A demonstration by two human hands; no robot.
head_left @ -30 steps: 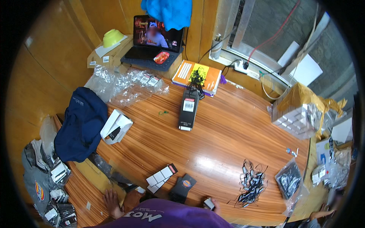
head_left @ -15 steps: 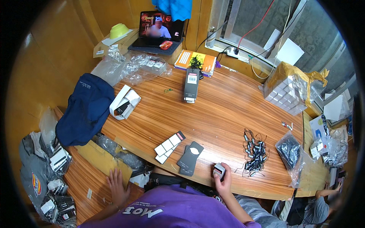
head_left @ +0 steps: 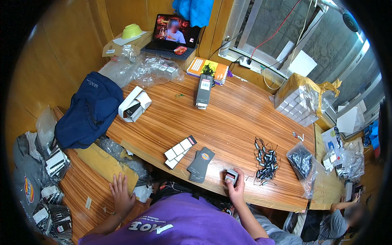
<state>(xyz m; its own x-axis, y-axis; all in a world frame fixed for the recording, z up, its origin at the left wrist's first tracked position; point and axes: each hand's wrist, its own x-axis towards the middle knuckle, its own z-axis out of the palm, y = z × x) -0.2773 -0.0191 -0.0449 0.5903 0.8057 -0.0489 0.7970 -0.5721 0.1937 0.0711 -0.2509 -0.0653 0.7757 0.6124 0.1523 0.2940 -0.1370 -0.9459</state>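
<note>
The right hand (head_left: 236, 185) sits at the near edge of the oval wooden table (head_left: 228, 122), fingers curled together round a small grey box-shaped part with a red-and-white face (head_left: 231, 177); thumb on its near side, fingers over the far-right side, so it's clamped on the part, which rests on the tabletop; the part is stubby, nearly square, so long axis can't be told for sure; its light face tilts up and toward the far-left. Just left of it lies a stack of dark grey flat card sleeves (head_left: 200, 164), long axis running near-left to far-right, w/ an orange round mark near the far end; beside those, further left, a strip of white rectangular labels on a black backing (head_left: 179, 152), same diagonal. Right of the hand, near but apart, a tangle of small black wired components (head_left: 265, 160); beyond that a clear plastic bag of dark parts (head_left: 301, 160) at the table's right end. The left hand (head_left: 121, 194) is well apart from the part, fingers spread open & flat, palm down on a brown cardboard piece (head_left: 107, 163) below the table's edge, holding nothing. Far side of the table: an upright-lying dark grey long box (head_left: 203, 89) pointing away from the person; a navy fabric bag (head_left: 87, 112) at left.
</note>
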